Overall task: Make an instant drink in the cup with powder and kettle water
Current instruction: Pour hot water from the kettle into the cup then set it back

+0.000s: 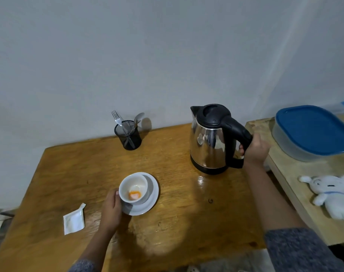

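Cup steadied, kettle gripped.

Our left hand [111,210] curls against the near-left side of the white cup [133,187], which sits on a saucer [151,195] with orange powder [134,194] inside. Right of the cup and further back, our right hand [255,152] wraps the kettle [210,140] handle. The torn sachet [74,219] lies left of the cup.
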Motion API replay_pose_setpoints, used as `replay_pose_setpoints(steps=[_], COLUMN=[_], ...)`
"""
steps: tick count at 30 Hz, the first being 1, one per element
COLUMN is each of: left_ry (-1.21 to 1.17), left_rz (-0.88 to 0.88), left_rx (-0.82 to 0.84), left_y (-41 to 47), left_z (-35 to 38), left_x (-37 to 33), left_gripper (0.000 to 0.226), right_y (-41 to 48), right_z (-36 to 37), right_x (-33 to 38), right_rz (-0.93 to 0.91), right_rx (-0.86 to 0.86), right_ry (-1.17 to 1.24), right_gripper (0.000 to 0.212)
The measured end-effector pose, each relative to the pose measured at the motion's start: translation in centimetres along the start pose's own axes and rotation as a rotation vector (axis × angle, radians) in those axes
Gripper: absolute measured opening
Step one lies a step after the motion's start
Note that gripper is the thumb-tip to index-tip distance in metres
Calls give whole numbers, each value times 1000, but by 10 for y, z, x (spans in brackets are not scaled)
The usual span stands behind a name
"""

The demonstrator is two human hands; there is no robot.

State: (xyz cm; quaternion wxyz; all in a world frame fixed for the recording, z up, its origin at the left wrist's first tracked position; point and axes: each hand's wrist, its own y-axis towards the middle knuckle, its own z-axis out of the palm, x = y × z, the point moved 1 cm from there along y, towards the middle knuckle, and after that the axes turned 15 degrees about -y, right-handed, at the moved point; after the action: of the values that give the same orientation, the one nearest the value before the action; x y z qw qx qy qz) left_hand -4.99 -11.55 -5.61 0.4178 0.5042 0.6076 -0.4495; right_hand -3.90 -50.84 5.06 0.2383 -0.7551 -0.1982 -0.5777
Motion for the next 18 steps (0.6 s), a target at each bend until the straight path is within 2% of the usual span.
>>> replay_pose_setpoints(steps=[6,13,18], left_ry=[-29,-41,-8], left_rz=[-15,-76,-14], left_rx=[53,141,169], left_y=[-2,7,6], left_z=[-3,-12,-13], left_x=[-8,0,-1], left_gripper=[23,23,20], right_y=[-15,-25,-42], right_z=[5,10,23], right_x=[29,66,67], right_rz=[-2,-159,-178], right_rx=[24,40,93], right_ry=[-42,-119,-193], right_gripper=[30,31,36])
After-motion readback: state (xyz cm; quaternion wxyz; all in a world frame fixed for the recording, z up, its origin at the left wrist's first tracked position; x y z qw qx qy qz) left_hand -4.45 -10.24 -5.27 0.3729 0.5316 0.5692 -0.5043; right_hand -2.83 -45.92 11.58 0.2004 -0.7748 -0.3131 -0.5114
